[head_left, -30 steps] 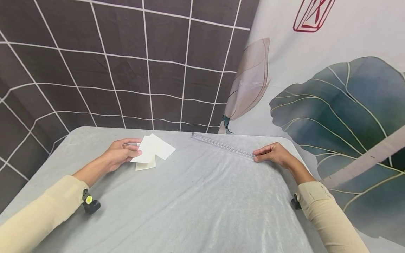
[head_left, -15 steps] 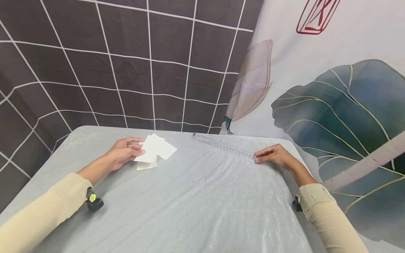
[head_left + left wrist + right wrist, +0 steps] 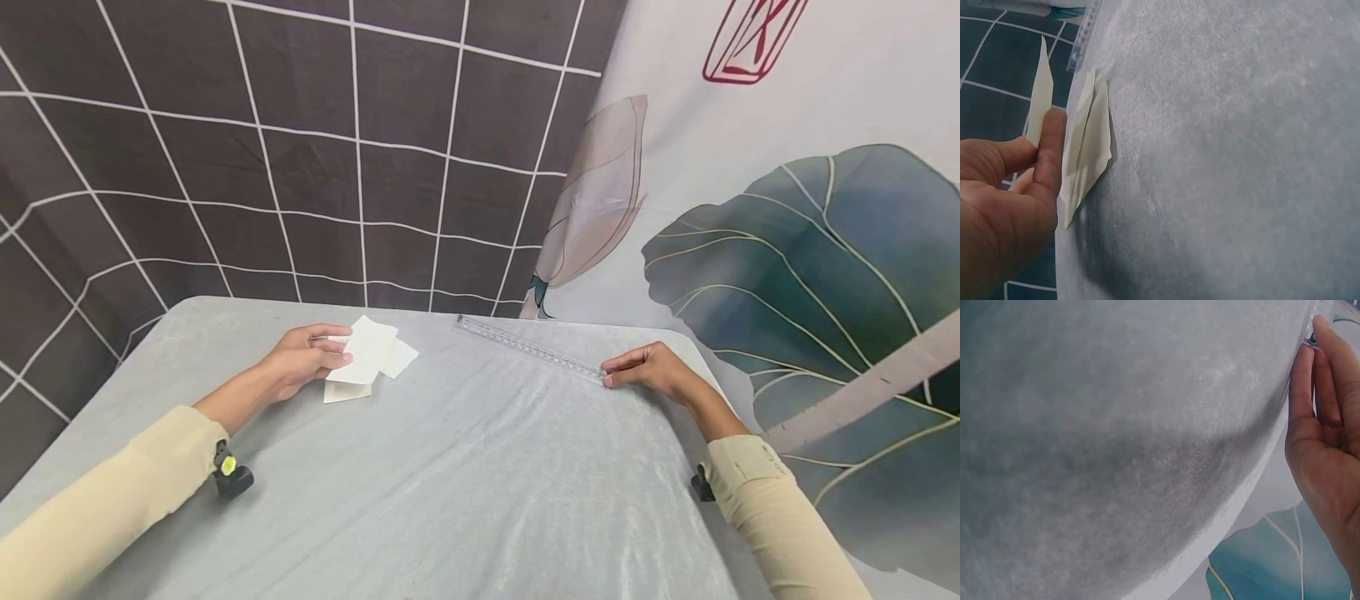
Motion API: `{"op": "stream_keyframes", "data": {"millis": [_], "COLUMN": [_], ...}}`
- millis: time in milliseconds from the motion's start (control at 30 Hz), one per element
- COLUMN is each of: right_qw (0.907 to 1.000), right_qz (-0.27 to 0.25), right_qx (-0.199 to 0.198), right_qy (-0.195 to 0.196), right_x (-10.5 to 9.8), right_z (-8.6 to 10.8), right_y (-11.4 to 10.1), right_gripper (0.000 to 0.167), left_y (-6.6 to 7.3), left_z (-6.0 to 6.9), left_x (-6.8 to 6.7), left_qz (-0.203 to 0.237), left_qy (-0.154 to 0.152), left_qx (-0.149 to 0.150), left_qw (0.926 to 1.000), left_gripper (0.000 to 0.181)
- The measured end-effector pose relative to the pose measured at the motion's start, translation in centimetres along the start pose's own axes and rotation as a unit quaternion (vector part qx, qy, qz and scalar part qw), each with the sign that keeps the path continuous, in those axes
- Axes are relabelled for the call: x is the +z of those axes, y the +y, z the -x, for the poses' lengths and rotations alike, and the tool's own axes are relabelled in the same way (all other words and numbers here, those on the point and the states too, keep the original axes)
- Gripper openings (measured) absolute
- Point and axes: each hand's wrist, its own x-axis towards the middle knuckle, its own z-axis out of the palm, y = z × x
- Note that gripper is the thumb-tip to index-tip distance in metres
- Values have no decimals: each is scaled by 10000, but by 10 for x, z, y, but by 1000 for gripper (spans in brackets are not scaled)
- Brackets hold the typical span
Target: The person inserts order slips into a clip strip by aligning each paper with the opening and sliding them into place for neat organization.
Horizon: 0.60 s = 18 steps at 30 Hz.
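My left hand (image 3: 303, 360) pinches a small white sheet of paper (image 3: 365, 350) between thumb and fingers. In the left wrist view that sheet (image 3: 1040, 94) stands raised, apart from the other paper pieces (image 3: 1092, 144) on the cloth. From the head, it partly covers those pieces, one (image 3: 347, 391) showing below it and another (image 3: 400, 357) to its right. Over on the right, my right hand (image 3: 648, 367) holds the near end of a clear plastic ruler (image 3: 528, 346), which slants away to the back left. The right wrist view shows only that end, at the fingertips.
A grey cloth (image 3: 450, 467) covers the table. Behind its far edge hangs a dark curtain (image 3: 300, 167) with white grid lines. To the right is a white curtain (image 3: 697, 158) printed with big leaves. Both wrists wear small black cameras.
My left hand has shifted slightly right with the held sheet, which now covers more of the right-hand piece. The right hand and the ruler look unchanged; the head view moved a little.
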Motion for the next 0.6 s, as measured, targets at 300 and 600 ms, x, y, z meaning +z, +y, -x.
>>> {"op": "stream_keyframes", "data": {"millis": [300, 600], "right_qw": [9999, 10000], "right_qz": [-106, -35], "right_qx": [10, -48], "right_qy": [17, 25], "right_x": [2, 1], "right_z": [-1, -1], "right_y": [0, 1], "right_gripper": [43, 42], "left_y": [6, 13], "left_z": [-3, -6], "left_x": [7, 16], "left_qz": [-126, -54], "left_qy": [23, -26], "left_qx": [10, 89], "left_qw": [9999, 9999], "left_gripper": [72, 70]}}
